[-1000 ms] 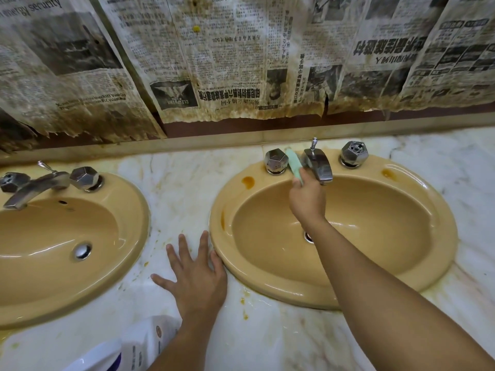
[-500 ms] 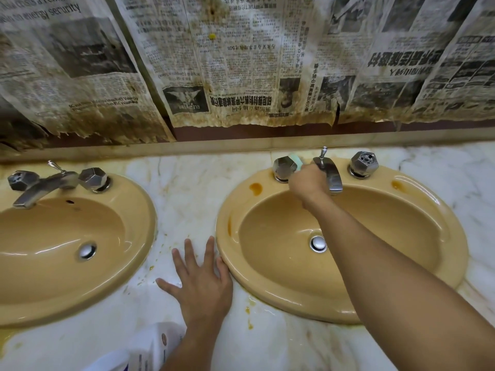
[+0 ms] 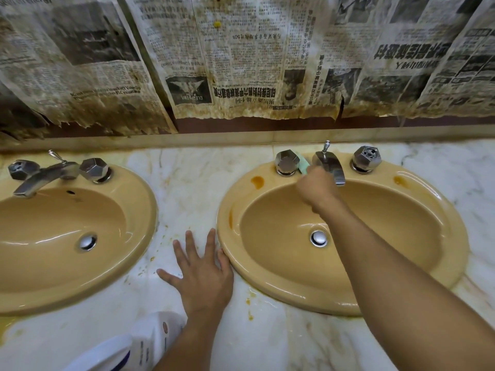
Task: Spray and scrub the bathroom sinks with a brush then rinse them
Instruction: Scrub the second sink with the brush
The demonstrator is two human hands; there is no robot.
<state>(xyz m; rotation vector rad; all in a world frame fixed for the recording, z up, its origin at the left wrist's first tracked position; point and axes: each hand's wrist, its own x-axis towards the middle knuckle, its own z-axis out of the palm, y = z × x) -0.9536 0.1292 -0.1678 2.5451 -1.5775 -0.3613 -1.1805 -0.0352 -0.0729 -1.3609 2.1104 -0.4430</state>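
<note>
Right hand (image 3: 317,188) grips the brush (image 3: 304,166) between knob (image 3: 287,163) and tap (image 3: 330,167) at the sink (image 3: 428,188) rim — left hand (image 3: 203,271) lies flat, fingers spread, on the desk (image 3: 187,183).

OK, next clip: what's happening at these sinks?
A person is scrubbing the right sink with a green brush, gripped in the right hand, working between the left tap knob and the spout. The left hand rests flat on the marble counter. Orange stains mark the rim.

Two bare forearms in shot, bare right up to the frame edge; left hand (image 3: 203,277) bare, right hand (image 3: 317,190) bare and slightly blurred.
</note>
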